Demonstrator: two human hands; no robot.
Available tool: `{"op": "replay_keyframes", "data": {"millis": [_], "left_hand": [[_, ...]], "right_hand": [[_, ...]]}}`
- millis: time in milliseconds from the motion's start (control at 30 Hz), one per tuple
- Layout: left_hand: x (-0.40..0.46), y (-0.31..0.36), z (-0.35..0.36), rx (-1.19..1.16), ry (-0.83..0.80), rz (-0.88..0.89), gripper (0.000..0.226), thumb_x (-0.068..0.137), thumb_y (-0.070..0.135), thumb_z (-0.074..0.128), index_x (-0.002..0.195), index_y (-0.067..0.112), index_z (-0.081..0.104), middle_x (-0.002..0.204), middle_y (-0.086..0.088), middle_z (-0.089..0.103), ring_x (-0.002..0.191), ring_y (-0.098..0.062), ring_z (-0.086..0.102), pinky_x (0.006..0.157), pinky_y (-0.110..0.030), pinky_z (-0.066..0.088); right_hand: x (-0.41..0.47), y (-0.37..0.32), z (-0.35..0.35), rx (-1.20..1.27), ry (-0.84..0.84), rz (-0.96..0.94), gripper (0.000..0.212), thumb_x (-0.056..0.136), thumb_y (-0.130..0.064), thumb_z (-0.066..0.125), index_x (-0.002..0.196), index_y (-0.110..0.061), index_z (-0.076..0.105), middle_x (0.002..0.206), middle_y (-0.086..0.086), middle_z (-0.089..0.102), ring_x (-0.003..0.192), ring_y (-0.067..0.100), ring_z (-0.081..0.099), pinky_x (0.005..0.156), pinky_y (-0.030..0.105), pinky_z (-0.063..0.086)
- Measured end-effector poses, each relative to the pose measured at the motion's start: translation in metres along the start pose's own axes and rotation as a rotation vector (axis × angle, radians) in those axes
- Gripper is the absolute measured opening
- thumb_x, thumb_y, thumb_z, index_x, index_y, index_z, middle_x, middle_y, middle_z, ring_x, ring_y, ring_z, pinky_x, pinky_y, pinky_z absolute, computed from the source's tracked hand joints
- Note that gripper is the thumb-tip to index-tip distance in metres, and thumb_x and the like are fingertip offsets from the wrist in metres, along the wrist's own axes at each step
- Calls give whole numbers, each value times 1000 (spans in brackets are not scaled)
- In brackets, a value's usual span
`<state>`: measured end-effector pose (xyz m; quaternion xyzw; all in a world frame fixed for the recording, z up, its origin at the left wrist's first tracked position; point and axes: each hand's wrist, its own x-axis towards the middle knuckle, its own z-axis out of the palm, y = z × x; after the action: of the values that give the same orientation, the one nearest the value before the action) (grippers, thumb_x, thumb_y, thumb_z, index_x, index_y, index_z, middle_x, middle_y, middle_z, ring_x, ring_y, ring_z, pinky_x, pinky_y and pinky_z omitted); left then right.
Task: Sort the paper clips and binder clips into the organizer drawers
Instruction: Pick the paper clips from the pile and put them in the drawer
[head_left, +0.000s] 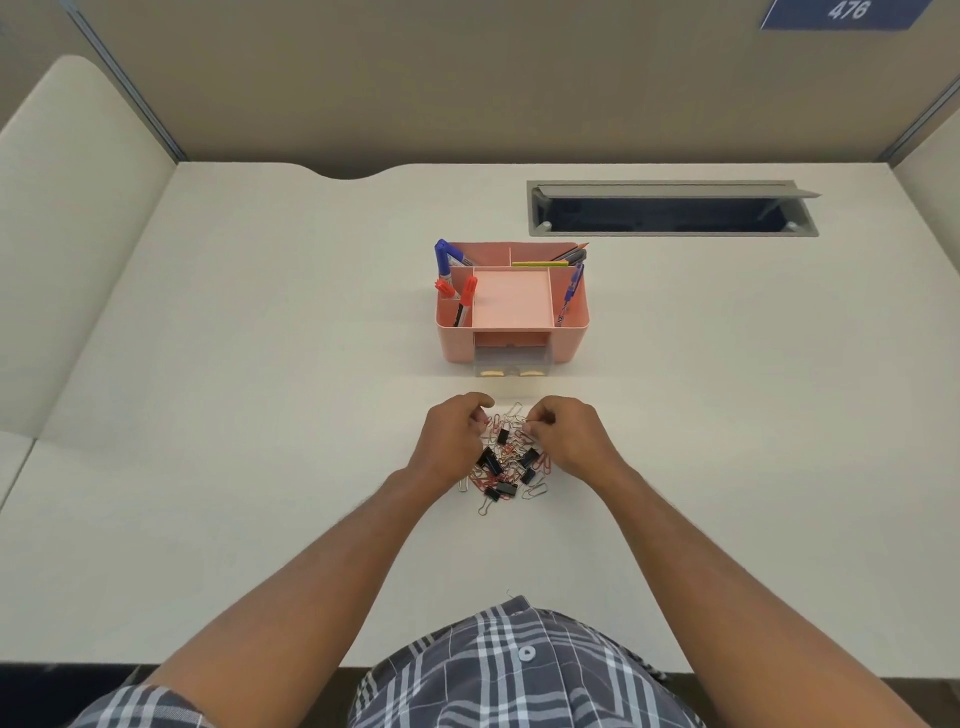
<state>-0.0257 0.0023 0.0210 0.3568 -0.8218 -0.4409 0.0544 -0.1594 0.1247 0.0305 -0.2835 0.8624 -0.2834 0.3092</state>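
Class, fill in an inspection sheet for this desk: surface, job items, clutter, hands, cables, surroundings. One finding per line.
Surface: pale desk, bare except at centre.
Job's things: mixed pile of paper clips and black binder clips; pink organizer behind it, clear drawer pulled open.
Clutter: markers and pens standing in the organizer.
Hands: left hand and right hand picking at the pile's far edge; what each pinches is unclear.
Cables: nothing seen.
Surroundings: open cable hatch, beige partitions.

Single head-worn wide-angle view, looking forward and steeply down, close over the desk (260, 364), forearms entering from below
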Motion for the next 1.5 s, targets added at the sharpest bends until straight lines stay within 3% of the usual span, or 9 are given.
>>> {"op": "replay_keyframes", "data": {"millis": [133,300,533,733,900,1000,1167,1367,1500], "left_hand": [[0,3,-1,-23,47,-21,28,91,-2,56,109,16,67,88,5,65,81,-8,59,69,-9,42],[-2,4,-2,17,83,-11,20,93,5,58,108,13,70,105,0,67,92,-10,59,85,-20,44],[-7,14,-7,-43,189,83,23,93,6,58,112,12,68,102,-1,70,90,-9,61,83,-17,49],[6,48,-23,-79,355,314,20,89,5,65,108,12,66,92,3,68,81,-8,61,73,-11,49],[30,63,-28,53,361,358,21,89,3,62,109,10,66,90,1,67,82,-14,60,75,-25,53],[39,63,-25,97,346,355,22,91,3,60,112,8,65,92,-6,70,82,-18,61,75,-33,57],[37,57,-24,83,320,376,21,93,4,57,112,10,65,94,-3,71,83,-18,65,74,-30,56],[15,35,-20,118,371,468,12,92,3,58,97,11,65,90,-1,65,82,-13,54,72,-20,44],[-4,6,-7,208,272,406,12,91,6,59,100,10,66,94,-4,66,90,-21,57,79,-32,48]], "right_hand": [[0,1,-1,11,42,-35,7,87,-23,70,80,-22,68,75,-10,65,72,12,60,63,25,46],[-1,0,0,14,60,-51,7,90,-18,67,93,-18,73,81,-9,65,80,13,61,74,25,47],[-9,-13,-11,92,80,-89,7,90,-20,64,90,-22,71,82,-11,67,79,7,62,71,18,46],[-5,-43,-41,196,287,-236,9,90,-21,64,83,-25,68,72,-14,64,65,-6,57,60,5,42],[12,-57,-48,35,352,-283,11,92,-18,59,87,-15,68,78,-2,67,73,17,61,68,34,53],[20,-56,-42,-111,351,-293,13,93,-19,57,89,-14,69,84,2,68,76,20,61,71,39,55],[21,-54,-38,-142,342,-327,18,95,-19,56,93,-14,72,87,5,72,78,21,62,72,37,55],[0,-37,-39,11,385,-469,13,92,-17,59,93,-19,72,86,-8,70,75,8,59,71,25,51],[-7,-13,-16,-162,173,-398,18,93,-23,58,104,-23,73,97,-5,72,83,13,62,79,32,52]]}}
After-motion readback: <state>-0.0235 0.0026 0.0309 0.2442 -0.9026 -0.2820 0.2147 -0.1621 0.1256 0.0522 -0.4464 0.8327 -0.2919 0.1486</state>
